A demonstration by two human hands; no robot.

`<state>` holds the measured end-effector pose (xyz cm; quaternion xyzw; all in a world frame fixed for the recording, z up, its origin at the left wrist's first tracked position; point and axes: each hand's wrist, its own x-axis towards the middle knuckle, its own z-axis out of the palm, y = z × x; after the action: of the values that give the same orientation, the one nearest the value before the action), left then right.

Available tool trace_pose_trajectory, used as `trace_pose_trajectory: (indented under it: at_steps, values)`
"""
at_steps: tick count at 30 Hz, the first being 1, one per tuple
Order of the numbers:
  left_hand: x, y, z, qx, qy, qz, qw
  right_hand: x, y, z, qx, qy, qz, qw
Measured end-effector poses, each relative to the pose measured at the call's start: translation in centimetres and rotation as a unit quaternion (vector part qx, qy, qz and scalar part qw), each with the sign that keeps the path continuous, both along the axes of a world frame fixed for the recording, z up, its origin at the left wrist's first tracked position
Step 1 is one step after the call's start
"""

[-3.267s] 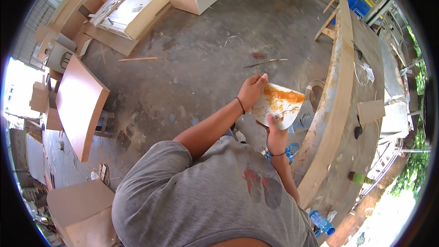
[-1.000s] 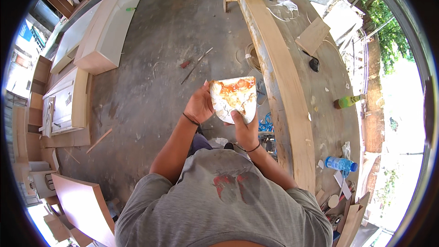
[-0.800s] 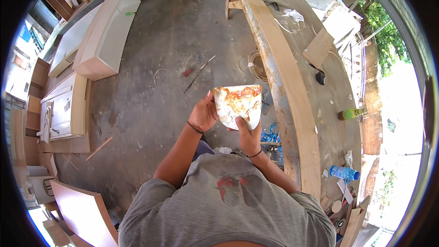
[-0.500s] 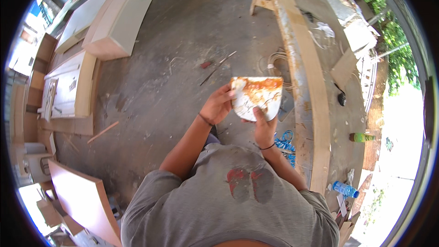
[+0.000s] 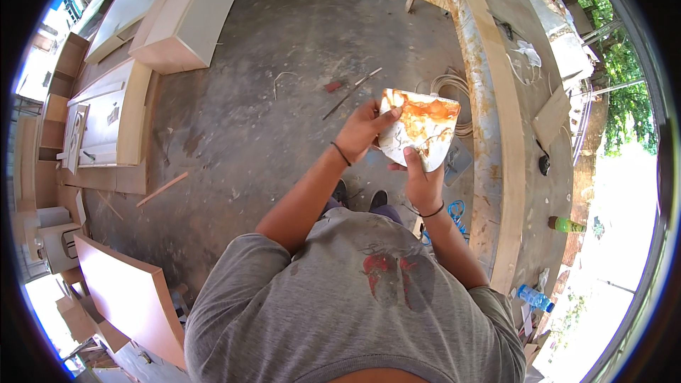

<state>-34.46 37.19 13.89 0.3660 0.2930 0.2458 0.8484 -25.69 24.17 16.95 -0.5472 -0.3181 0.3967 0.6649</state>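
Note:
Between my hands, above the floor, is a flat white piece (image 5: 431, 130) with one straight edge and a rounded lower side. Orange-brown stains run across its upper part, and thin dark lines mark its face; what it is exactly I cannot tell. My left hand (image 5: 363, 130) closes on its left edge, thumb lying over the stained face. At the rounded lower edge, my right hand (image 5: 424, 183) grips it with the thumb on the front and the fingers behind, mostly hidden.
Right of me runs a long wooden-edged workbench (image 5: 512, 191), with a green bottle (image 5: 567, 225) and a blue-capped water bottle (image 5: 535, 298) beyond. Coiled hose (image 5: 461, 92) and blue rope (image 5: 455, 216) lie beside it. Pale cabinets (image 5: 174, 50) and a leaning board (image 5: 128, 291) stand left; a wood strip (image 5: 162, 189) lies on the floor.
Both hands and the white piece have moved up and right in the picture, and the piece has tilted. My left thumb now lies further over its face. The view has shifted slightly.

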Motion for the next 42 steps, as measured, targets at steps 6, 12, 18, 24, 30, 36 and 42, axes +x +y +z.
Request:
trace_pose_trajectory:
  at_steps: [6, 12, 18, 24, 30, 36, 42]
  values:
    - [-3.1, 1.8, 3.2, 0.457, 0.070, -0.200, 0.864, 4.8, -1.6, 2.5, -0.079, 0.128, 0.144, 0.978]
    - [-2.4, -0.1, 1.2, 0.342, 0.129, -0.092, 0.926, 5.2, -0.2, 2.4, -0.075, 0.114, 0.173, 0.976]
    - [-1.0, -0.9, -1.3, 0.145, 0.143, -0.013, 0.979, 4.5, 0.7, 0.6, -0.112, 0.014, 0.142, 0.984]
    - [-4.3, 0.7, 1.1, 0.036, -0.153, -0.117, 0.981, 7.4, 2.2, 1.6, -0.089, 0.114, 0.139, 0.980]
    - [-4.1, 1.9, 0.9, 0.222, 0.068, -0.167, 0.958, 5.7, 2.7, 2.3, -0.079, 0.096, 0.153, 0.980]
    - [-2.3, 1.0, -1.7, 0.154, 0.179, 0.000, 0.972, 2.8, 2.8, 2.1, -0.104, -0.098, 0.145, 0.979]
    - [-6.0, 2.5, 1.4, -0.061, -0.110, -0.149, 0.981, 6.0, 2.4, 1.5, -0.071, -0.087, 0.175, 0.978]
